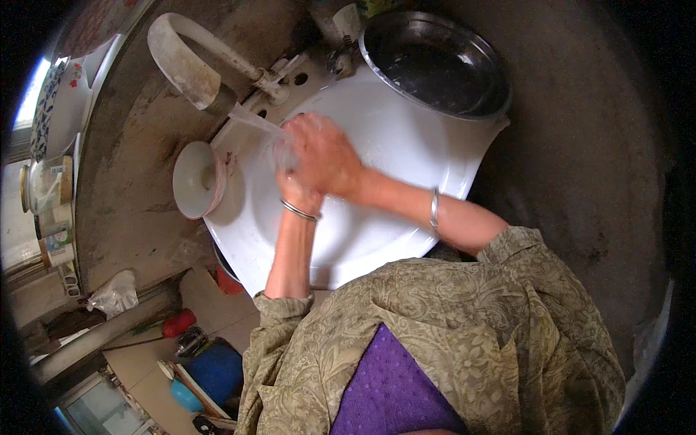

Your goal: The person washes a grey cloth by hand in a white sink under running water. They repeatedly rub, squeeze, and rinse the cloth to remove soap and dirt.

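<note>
My right hand (326, 155) lies over my left hand (298, 187), and the two press together above the white ceramic sink (391, 157). Both are blurred, and the right hand covers most of the left one's fingers. A stream of water (258, 120) falls onto them from the curved white faucet (182, 70). The splash hides the space by the fingers, so I cannot tell whether anything is held there. A silver bracelet circles each wrist.
A pink-patterned white bowl (196, 182) rests tilted at the sink's left rim. On the far right corner sits a wide metal basin (435, 68). Jars (49, 187) line a windowsill at the left. A blue container (212, 375) stands on the floor, lower left.
</note>
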